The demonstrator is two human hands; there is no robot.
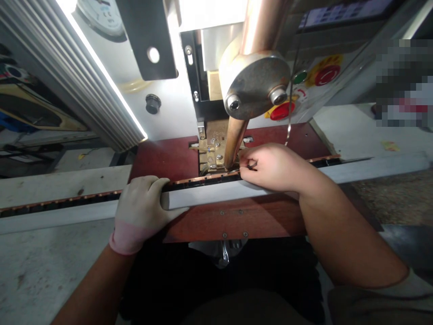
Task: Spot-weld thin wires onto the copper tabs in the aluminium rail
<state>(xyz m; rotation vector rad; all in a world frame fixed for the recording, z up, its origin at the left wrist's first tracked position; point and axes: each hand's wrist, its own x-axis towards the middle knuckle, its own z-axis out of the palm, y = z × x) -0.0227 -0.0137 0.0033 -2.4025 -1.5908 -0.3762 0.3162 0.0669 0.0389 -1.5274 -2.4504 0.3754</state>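
Observation:
A long white rail (209,193) lies across the front of the machine, with a copper-edged dark strip (198,182) running along its far side. My left hand (140,205), in a white glove with a pink cuff, is wrapped over the rail, thumb along the near side. My bare right hand (270,167) rests at the rail right of the middle, its thumb and fingers pinched together. A small dark bit shows between them, too hidden to name. Just left of those fingertips, the copper electrode rod (235,142) comes down to the strip, beside a brass fixture block (216,146).
Above the rod is a round metal clamp head (257,85) with two bolts. Red emergency stop buttons (327,75) and a green button (300,77) sit on the panel at right. A reddish-brown board (203,221) supports the rail. A lit strip (108,74) slants down at left.

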